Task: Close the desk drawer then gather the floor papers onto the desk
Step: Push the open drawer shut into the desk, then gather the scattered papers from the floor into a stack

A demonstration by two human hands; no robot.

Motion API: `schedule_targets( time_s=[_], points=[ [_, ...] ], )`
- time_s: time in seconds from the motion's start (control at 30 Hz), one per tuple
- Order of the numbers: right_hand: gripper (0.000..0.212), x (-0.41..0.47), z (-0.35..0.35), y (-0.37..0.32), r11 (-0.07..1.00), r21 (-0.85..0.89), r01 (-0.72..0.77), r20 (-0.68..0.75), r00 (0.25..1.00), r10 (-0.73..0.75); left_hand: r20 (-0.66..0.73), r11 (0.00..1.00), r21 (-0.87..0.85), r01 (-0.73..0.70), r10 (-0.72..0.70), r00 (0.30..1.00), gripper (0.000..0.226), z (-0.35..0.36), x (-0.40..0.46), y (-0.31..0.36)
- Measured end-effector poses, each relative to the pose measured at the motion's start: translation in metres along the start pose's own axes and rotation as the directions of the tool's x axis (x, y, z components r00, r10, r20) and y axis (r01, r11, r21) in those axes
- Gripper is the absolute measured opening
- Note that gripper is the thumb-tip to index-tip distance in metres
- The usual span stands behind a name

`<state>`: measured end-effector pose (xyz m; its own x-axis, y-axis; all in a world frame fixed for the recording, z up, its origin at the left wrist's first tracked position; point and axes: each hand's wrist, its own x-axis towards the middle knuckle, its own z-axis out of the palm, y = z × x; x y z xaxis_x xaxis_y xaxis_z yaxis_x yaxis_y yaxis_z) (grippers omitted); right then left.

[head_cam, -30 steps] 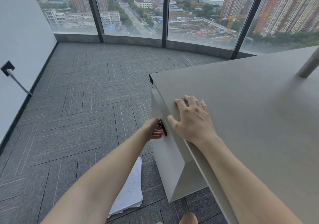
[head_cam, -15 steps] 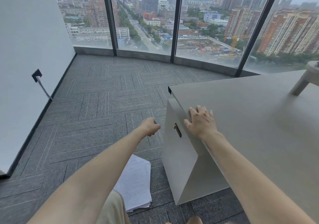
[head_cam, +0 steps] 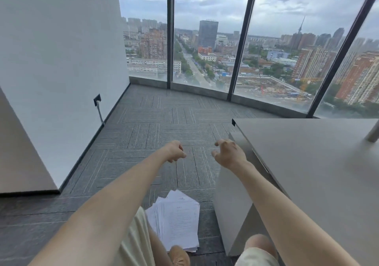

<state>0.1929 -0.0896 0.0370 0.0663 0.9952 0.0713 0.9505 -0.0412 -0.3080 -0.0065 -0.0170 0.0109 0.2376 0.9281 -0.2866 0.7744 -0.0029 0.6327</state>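
Note:
A grey desk [head_cam: 320, 175] fills the right side. Its drawer front [head_cam: 231, 194] sits flush under the top, shut. A stack of white printed papers [head_cam: 176, 218] lies fanned on the carpet just left of the drawer unit, between my legs. My left hand [head_cam: 174, 151] hangs in the air above the carpet, fingers loosely curled, holding nothing. My right hand [head_cam: 228, 152] hovers beside the desk's near left edge, fingers spread and bent, touching nothing.
Grey carpet tiles [head_cam: 155, 126] run to floor-to-ceiling windows [head_cam: 205, 40]. A white wall [head_cam: 57, 60] with a socket and cable [head_cam: 97, 101] is on the left. A grey panel [head_cam: 18, 159] stands at the far left. My knees and a tan shoe [head_cam: 178, 256] show below.
My left hand let go of the drawer handle and pulled back. My right hand lifted off the desk top. The view has risen and moved back, showing more of the papers.

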Motion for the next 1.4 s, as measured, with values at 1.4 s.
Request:
schedule_targets(
  time_s=[1.4],
  points=[
    [0.053,0.203,0.540,0.088,0.925,0.072,-0.374,0.752,0.629,0.196,0.197,0.762,-0.032,0.647,-0.630,0.752,0.024,0.255,0.252,-0.423]
  ],
)
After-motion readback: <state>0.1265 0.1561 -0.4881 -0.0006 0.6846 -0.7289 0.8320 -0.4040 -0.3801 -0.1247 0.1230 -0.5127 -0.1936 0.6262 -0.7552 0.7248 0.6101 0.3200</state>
